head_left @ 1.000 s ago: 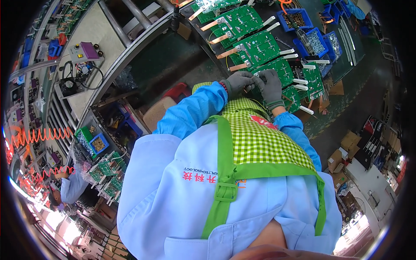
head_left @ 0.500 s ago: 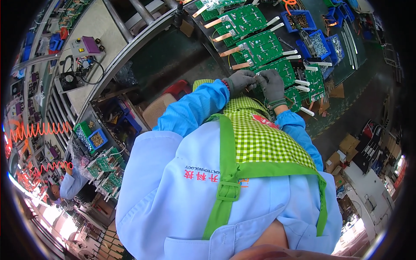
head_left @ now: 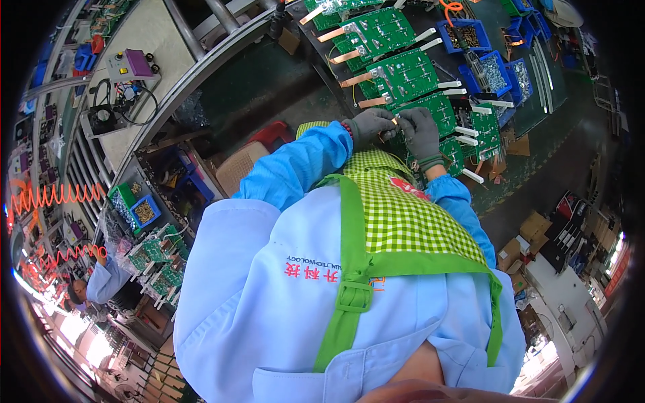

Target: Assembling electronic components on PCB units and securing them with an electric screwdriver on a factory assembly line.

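Left hand point(head_left: 371, 125) and right hand point(head_left: 420, 131), both in grey gloves, brought together over the near edge of a green circuit board point(head_left: 435, 113) on the dark tabletop point(head_left: 537, 117). Fingertips of both pinched narrow around a small pale part point(head_left: 394, 121), held just above or against the board; too small to identify, contact with the board not discernible. Two-handed pinch judged suited to fine work on a small piece close to the body.

Boards laid in a slanting row, each in a carrier with wooden and white handles projecting sideways, apparently for lifting without touching the components. Further green boards point(head_left: 379, 30) beyond, well apart from the hands. Blue bins point(head_left: 494, 70) of small metal parts just beyond the row on the right side, within reach.

Both forearms in light blue sleeves, extended forward and converging; left elbow point(head_left: 269, 185) bent and raised outward, right forearm point(head_left: 453, 195) tucked closer along the green checked apron point(head_left: 403, 221). Wrists angled inward, palms facing each other.

Elsewhere: orange coiled hose point(head_left: 54, 196) at far left, another worker's blue sleeve point(head_left: 107, 279) beside more boards at lower left.
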### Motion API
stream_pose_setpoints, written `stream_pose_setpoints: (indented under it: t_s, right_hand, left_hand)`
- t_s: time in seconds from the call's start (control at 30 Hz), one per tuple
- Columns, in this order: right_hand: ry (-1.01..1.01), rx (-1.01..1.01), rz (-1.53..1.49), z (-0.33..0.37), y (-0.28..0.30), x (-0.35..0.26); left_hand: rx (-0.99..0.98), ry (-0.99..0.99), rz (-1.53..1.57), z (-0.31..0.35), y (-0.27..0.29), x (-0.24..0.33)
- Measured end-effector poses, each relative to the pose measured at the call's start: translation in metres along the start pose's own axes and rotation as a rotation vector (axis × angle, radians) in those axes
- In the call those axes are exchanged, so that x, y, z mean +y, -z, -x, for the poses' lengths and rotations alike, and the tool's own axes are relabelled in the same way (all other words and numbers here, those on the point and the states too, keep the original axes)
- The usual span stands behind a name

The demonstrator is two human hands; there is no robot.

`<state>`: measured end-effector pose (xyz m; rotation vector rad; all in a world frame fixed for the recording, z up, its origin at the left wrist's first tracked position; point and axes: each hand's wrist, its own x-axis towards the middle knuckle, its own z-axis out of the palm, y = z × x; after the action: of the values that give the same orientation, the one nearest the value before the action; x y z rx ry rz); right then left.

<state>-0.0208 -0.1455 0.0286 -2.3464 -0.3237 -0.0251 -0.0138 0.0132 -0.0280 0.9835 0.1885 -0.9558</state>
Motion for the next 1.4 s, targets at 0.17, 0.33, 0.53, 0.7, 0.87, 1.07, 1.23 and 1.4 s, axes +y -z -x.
stream_pose_setpoints:
  t_s: [0.17, 0.33, 0.53, 0.7, 0.87, 1.07, 1.23, 1.4]
  right_hand:
    - [-0.125, -0.086, 0.234, 0.001, 0.0, -0.002]
    - [-0.088, 0.044, 0.051, 0.004, 0.0, -0.004]
    - [-0.185, 0.041, 0.181, 0.013, -0.003, -0.008]
    - [-0.036, 0.074, 0.158, 0.017, 0.0, -0.014]
    - [-0.188, 0.027, 0.066, 0.018, 0.001, -0.011]
    - [-0.005, 0.031, 0.098, 0.014, 0.009, -0.008]
    - [-0.102, 0.092, -0.039, 0.025, 0.024, -0.024]
    - [-0.17, 0.092, -0.001, 0.028, 0.048, -0.036]
  left_hand:
    - [-0.014, -0.02, 0.01, 0.001, -0.001, 0.001]
    - [0.007, 0.038, 0.002, 0.0, 0.001, 0.001]
    - [-0.156, 0.052, 0.157, -0.006, 0.007, -0.003]
    - [-0.044, 0.056, 0.25, -0.003, 0.004, -0.003]
    - [-0.02, 0.04, 0.165, -0.006, 0.007, -0.007]
    - [-0.148, -1.013, -1.274, -0.01, 0.021, -0.007]
    - [-0.299, -0.655, -1.261, 0.03, 0.046, 0.02]
    - [0.275, 0.054, 0.058, 0.098, 0.132, 0.084]
